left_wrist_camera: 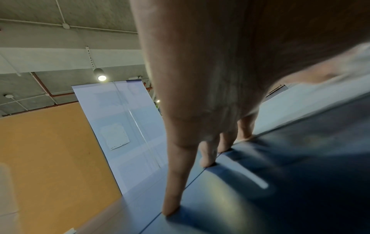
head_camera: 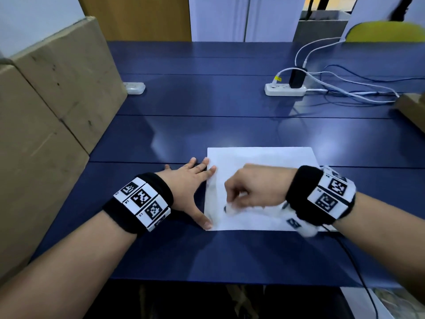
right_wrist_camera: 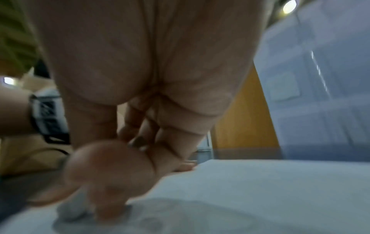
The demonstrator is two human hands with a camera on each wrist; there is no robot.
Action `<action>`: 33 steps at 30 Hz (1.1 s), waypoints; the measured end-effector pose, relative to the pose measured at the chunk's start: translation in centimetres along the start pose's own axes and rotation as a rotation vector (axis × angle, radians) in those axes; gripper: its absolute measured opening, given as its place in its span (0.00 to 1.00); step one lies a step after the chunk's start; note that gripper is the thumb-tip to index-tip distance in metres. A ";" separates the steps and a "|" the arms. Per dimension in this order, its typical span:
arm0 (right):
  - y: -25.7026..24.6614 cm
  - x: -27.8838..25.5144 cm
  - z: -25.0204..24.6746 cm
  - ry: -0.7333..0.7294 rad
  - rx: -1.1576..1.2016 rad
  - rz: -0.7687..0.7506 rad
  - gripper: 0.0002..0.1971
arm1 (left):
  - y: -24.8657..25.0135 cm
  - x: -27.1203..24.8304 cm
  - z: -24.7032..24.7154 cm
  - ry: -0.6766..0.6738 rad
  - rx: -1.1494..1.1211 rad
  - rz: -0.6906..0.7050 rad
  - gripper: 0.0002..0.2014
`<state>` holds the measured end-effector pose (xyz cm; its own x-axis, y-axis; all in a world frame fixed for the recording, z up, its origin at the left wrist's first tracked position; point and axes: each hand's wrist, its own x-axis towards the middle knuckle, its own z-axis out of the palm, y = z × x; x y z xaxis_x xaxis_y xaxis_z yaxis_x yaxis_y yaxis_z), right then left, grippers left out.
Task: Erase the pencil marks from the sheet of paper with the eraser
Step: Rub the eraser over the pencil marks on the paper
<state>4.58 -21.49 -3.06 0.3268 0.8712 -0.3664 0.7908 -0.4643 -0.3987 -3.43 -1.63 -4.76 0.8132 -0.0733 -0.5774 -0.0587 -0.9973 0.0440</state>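
- The fingers [head_camera: 232, 192] of the right hand [head_camera: 257, 185] are curled and pinched round a small white eraser [head_camera: 230, 209], whose tip is pressed on the sheet of paper [head_camera: 264, 157]; the eraser is blurred in both the head and right wrist views.
- The left hand [head_camera: 186, 180] is laid flat with its fingers [head_camera: 203, 162] straight and spread wide; the fingertips and the thumb are pressed on the left edge of the sheet, and nothing is held.
- Faint grey smudges are seen on the paper just left of the eraser; whether they are pencil marks or shadow cannot be told.
- The sheet is laid flat beneath both hands on a dark blue table [head_camera: 207, 254], whose glossy top is divided by thin seams.
- Black wristbands with white coded tags [head_camera: 142, 201] are worn on both wrists.
- Well beyond the fingers, a white power strip [head_camera: 285, 89] with a black plug and loose white and blue cables is seen to the right, and a second white strip [head_camera: 135, 87] to the left.
- Cardboard boxes [head_camera: 46, 107] are stacked along the table's left side.
- Farther off, a wooden panel [head_camera: 138, 17], pale wall panels and a yellow-green chair back [head_camera: 386, 32] are seen; a grey ceiling with a lit lamp [left_wrist_camera: 101, 77] is shown in the left wrist view.
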 end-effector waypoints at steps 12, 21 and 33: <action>0.7 0.1 0.0 0.054 -0.012 0.023 0.08 | 0.2 0.1 -0.1 -0.017 0.000 -0.008 0.75; 2.1 1.1 -1.3 0.258 -0.053 0.163 0.05 | 0.0 0.2 0.0 -0.011 -0.012 0.008 0.76; 2.4 0.8 -1.5 0.244 -0.063 0.191 0.07 | 0.1 0.4 0.0 -0.019 -0.020 0.000 0.78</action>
<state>7.52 -21.65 -3.09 0.5813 0.7851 -0.2138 0.7311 -0.6193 -0.2862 -3.09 -1.77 -4.95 0.8020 -0.0732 -0.5928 -0.0465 -0.9971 0.0603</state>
